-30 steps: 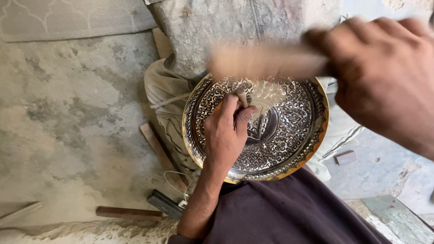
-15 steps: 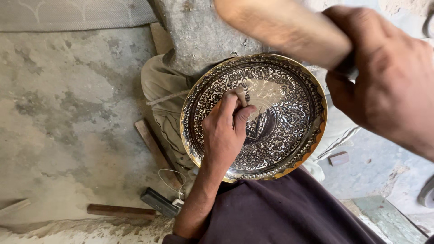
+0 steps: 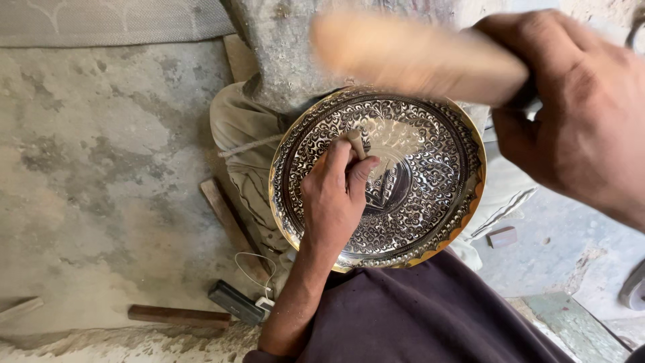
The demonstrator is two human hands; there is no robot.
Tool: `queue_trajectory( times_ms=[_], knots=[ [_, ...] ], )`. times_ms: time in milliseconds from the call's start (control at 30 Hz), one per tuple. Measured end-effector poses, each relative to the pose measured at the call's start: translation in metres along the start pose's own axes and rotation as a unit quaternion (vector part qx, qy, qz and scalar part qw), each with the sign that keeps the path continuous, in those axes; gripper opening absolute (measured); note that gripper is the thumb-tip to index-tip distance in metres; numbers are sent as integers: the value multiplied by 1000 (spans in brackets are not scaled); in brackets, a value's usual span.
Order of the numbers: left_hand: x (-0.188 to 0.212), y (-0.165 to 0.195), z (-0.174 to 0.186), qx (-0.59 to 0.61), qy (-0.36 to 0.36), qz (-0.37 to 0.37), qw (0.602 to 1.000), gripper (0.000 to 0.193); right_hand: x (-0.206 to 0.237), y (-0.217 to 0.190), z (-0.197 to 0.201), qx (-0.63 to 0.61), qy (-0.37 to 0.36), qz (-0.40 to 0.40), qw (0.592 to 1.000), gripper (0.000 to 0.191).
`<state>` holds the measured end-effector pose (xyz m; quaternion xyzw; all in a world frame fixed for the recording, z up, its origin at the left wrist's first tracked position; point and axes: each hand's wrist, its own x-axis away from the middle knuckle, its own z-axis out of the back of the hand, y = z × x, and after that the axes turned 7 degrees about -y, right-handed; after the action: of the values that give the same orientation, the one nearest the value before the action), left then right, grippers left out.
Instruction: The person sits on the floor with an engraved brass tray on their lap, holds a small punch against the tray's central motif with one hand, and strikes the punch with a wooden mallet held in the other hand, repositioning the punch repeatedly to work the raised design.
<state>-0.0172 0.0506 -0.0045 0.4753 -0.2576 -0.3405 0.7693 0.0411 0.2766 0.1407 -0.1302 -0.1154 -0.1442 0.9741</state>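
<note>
We steady the engraved brass plate (image 3: pixel 430 222) on our lap; left hand (image 3: pixel 332 202) pinches a small chisel (image 3: pixel 356 143) against it, right hand (image 3: pixel 578 114) grips a blurred wooden mallet (image 3: pixel 410 54) raised above

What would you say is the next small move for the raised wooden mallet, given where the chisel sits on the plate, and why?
Probably bring the wooden mallet in the right hand down onto the chisel. The left hand pinches the chisel with its tip set on the engraved metal plate, beside the pale, partly worked patch near the centre. The mallet is raised above it and blurred.
</note>
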Motion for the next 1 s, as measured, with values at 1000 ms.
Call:
queue_trajectory(
  times_ms=[1000],
  knots=[
    [1, -4, -4, -11, 27, 6, 1000, 26, 2, 8, -16, 111, 13, 41, 993, 55]
  ],
)
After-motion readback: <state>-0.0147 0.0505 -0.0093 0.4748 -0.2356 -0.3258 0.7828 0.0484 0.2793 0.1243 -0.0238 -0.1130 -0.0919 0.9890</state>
